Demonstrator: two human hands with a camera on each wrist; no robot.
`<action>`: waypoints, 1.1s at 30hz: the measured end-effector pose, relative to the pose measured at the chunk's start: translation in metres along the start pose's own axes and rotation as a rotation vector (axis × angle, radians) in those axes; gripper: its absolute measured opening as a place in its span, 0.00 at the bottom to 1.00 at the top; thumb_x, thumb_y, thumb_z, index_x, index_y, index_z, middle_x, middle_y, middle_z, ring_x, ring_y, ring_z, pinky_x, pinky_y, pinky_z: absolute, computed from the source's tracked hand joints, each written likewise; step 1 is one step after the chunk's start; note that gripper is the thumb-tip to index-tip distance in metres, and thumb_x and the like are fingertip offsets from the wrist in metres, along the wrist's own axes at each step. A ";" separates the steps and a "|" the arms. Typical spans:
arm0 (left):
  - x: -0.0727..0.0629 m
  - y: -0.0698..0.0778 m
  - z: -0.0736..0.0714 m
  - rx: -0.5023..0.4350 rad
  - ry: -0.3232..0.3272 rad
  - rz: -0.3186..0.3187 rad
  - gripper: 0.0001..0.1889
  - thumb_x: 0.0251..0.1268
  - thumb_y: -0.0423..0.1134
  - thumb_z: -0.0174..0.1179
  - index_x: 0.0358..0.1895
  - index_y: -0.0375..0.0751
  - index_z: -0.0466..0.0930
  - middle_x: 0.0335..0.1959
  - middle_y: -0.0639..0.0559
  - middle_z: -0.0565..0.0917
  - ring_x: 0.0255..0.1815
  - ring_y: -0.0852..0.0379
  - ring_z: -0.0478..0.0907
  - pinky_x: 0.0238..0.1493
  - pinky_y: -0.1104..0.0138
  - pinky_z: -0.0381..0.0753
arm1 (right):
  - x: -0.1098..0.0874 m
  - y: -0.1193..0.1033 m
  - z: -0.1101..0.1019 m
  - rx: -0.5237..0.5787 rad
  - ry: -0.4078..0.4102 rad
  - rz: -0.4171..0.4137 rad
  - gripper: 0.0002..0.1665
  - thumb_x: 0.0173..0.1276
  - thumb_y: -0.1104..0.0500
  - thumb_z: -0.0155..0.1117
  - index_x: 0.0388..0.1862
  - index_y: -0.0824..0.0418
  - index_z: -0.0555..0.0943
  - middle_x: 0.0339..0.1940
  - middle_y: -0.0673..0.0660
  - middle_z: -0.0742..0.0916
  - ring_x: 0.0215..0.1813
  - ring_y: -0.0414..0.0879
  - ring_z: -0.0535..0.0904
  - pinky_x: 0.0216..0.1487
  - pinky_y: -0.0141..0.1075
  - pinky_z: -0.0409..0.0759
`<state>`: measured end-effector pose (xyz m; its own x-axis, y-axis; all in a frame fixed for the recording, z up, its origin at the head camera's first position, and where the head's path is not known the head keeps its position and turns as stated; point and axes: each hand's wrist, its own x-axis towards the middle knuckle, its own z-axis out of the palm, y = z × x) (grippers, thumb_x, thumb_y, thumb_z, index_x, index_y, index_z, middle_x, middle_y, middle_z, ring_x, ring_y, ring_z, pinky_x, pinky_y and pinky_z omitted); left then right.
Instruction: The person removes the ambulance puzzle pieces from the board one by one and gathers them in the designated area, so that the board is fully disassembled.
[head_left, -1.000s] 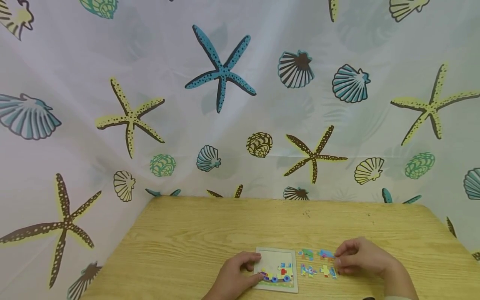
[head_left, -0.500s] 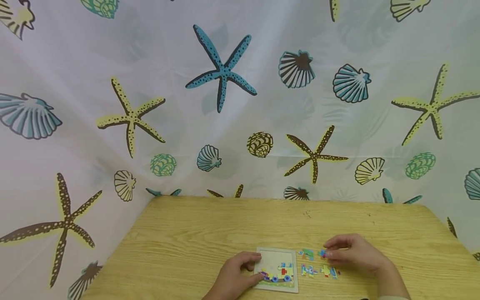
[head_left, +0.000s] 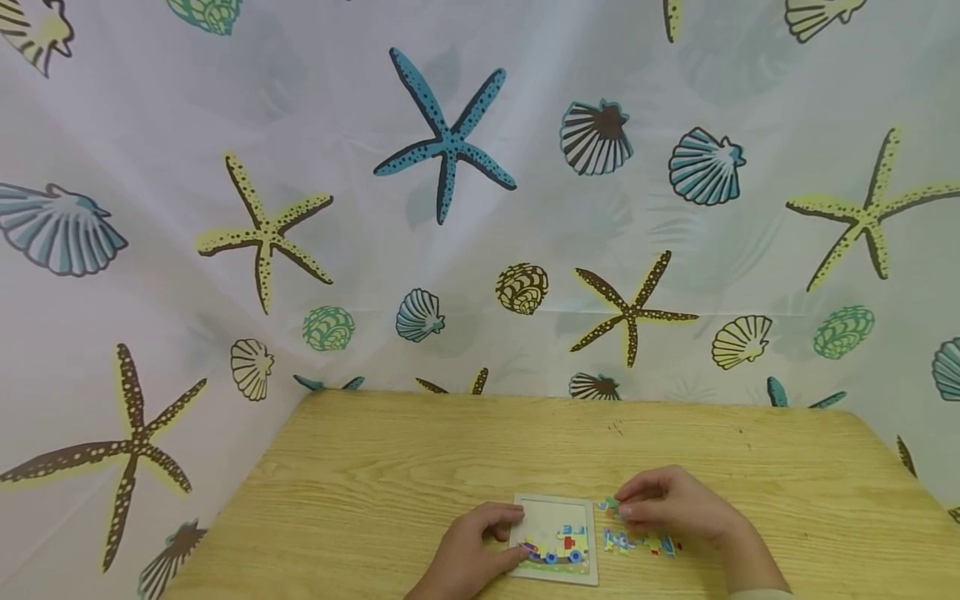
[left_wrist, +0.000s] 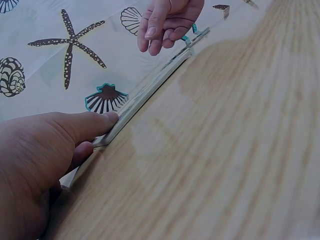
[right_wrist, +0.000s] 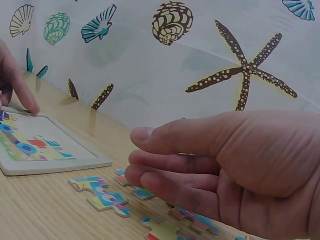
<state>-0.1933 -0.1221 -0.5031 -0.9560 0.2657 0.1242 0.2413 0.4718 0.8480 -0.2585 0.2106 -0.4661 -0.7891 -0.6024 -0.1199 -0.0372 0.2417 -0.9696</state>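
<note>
A square jigsaw puzzle board (head_left: 595, 546) with a pale raised rim lies on the table. Joined pieces (head_left: 568, 543) showing wheels and a red part fill its lower portion. My left hand (head_left: 471, 552) holds the board's left edge, thumb over the rim. My right hand (head_left: 681, 507) hovers right of the board over several loose puzzle pieces. Its thumb and fingers stand apart with nothing between them in the right wrist view. A blue-and-yellow piece (right_wrist: 102, 196) lies nearest the board; a green piece (head_left: 606, 506) shows by the right fingertips. The hand partly covers the other pieces.
The wooden table (head_left: 420, 467) reaches back to a white curtain (head_left: 517, 208) printed with starfish and shells, which also hangs along the sides. A small dark speck (head_left: 679, 546) lies right of the loose pieces.
My right hand has moved left across the loose pieces, from the rightmost ones toward the green piece near the board. My left hand has stayed on the board's edge.
</note>
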 end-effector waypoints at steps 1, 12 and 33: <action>0.000 0.000 0.000 0.001 0.000 -0.001 0.21 0.58 0.45 0.73 0.55 0.45 0.85 0.55 0.54 0.85 0.41 0.65 0.75 0.44 0.73 0.76 | 0.001 -0.001 0.002 -0.002 -0.007 -0.002 0.24 0.70 0.57 0.67 0.54 0.77 0.79 0.44 0.62 0.89 0.42 0.45 0.87 0.44 0.39 0.87; 0.001 -0.002 0.001 0.033 0.003 0.001 0.22 0.58 0.46 0.73 0.54 0.41 0.85 0.57 0.54 0.84 0.41 0.67 0.75 0.44 0.74 0.77 | 0.013 -0.009 0.022 -0.027 -0.066 0.013 0.23 0.68 0.59 0.69 0.55 0.73 0.81 0.49 0.66 0.88 0.46 0.47 0.88 0.46 0.39 0.87; 0.002 0.000 0.001 0.022 -0.012 -0.033 0.22 0.57 0.47 0.74 0.54 0.41 0.86 0.57 0.54 0.83 0.41 0.66 0.75 0.43 0.73 0.76 | 0.021 -0.012 0.037 -0.106 -0.087 -0.016 0.21 0.60 0.64 0.74 0.51 0.72 0.82 0.47 0.65 0.89 0.42 0.48 0.88 0.39 0.34 0.85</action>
<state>-0.1946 -0.1211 -0.5034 -0.9616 0.2594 0.0898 0.2131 0.4992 0.8398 -0.2520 0.1668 -0.4651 -0.7317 -0.6696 -0.1276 -0.1175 0.3083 -0.9440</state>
